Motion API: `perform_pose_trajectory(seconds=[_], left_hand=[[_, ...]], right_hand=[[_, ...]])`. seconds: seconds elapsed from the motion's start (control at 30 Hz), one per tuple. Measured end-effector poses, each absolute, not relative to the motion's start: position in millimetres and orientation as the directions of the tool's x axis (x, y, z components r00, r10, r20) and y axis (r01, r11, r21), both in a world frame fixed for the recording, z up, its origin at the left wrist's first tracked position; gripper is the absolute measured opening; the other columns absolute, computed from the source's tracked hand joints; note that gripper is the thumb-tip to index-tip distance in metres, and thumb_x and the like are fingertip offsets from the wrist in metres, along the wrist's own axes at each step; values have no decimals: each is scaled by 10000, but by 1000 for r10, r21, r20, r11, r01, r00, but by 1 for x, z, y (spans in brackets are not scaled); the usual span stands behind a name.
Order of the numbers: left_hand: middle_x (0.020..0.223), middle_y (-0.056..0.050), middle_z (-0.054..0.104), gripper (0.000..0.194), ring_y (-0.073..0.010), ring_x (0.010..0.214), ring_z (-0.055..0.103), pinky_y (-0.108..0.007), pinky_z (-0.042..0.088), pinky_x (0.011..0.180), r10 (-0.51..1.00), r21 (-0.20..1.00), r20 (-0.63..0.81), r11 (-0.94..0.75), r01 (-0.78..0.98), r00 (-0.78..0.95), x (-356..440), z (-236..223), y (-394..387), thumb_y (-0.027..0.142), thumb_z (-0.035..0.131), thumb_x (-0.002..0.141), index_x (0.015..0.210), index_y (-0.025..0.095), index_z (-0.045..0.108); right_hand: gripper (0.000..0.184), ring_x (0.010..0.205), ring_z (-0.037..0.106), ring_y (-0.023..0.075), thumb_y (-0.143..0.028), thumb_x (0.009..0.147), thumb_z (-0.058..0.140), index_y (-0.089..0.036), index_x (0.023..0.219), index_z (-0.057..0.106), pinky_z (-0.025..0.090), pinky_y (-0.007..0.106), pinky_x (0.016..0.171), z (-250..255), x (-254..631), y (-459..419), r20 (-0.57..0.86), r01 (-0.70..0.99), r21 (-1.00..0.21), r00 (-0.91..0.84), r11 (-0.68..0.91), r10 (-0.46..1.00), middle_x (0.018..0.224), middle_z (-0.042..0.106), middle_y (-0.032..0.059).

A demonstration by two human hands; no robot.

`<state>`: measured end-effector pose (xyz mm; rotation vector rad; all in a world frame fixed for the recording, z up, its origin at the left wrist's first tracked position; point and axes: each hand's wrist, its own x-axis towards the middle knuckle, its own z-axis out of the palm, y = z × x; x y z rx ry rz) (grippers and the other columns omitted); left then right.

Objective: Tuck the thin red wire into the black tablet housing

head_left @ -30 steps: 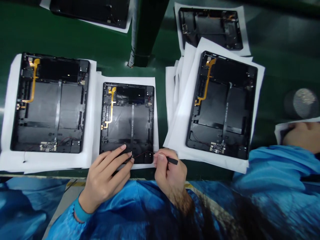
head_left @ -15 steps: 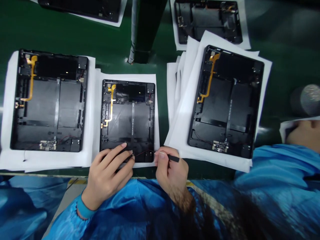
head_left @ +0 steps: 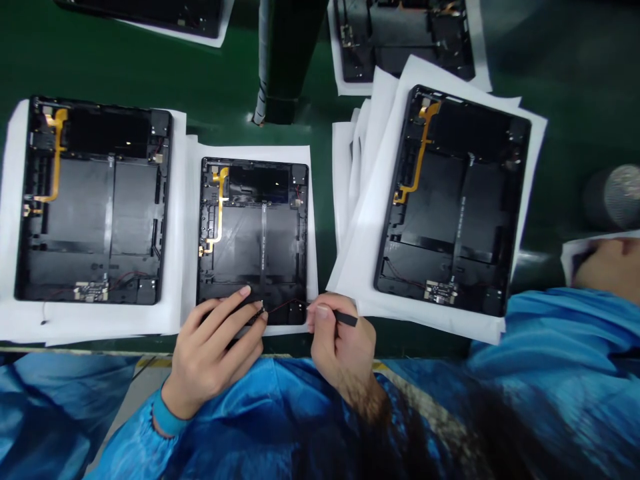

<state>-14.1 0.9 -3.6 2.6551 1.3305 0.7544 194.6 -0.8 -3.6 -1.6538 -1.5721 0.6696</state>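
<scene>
L hand [head_left: 213, 350] grip pinched on red wire [head_left: 287, 307] at black tablet frame [head_left: 250, 247] edge; R hand [head_left: 343, 347] grip closed on black pick [head_left: 347, 320].

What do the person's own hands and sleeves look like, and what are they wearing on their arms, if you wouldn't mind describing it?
The left hand and right hand are bare, with no gloves. A glossy blue smock sleeve covers the left arm and ends in a ribbed, lighter blue cuff.
</scene>
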Motion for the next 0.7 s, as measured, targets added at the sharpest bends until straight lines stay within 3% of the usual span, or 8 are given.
perform_pose_trajectory(seconds=[0.27,0.47,0.7], left_hand=[[1260,64,613,122,-167,1323,554,-355,509,1057,772,248,403,-610,753,492,-13,-7,0,235,591,1008,1035,231,710],[1238,12,629,114,-208,1319,559,-348,446,1058,780,317,405,-609,727,477,-13,-9,0,177,605,1009,1077,201,693],[1230,1,632,120,-221,1319,558,-334,416,1038,778,330,408,-613,718,477,-10,-9,1,154,584,1020,1073,173,690]], right_hand=[[131,498,634,121,-196,970,528,-246,950,648,517,246,505,-11,198,-4,138,554,-830,103,58,985,645,657,-68],[139,617,675,121,-147,958,535,-240,981,635,542,232,570,-15,200,-7,192,485,-864,73,133,979,742,685,-40],[137,609,652,120,-137,935,536,-227,966,634,571,235,572,-8,190,-9,200,345,-915,-61,208,978,747,662,-27]])
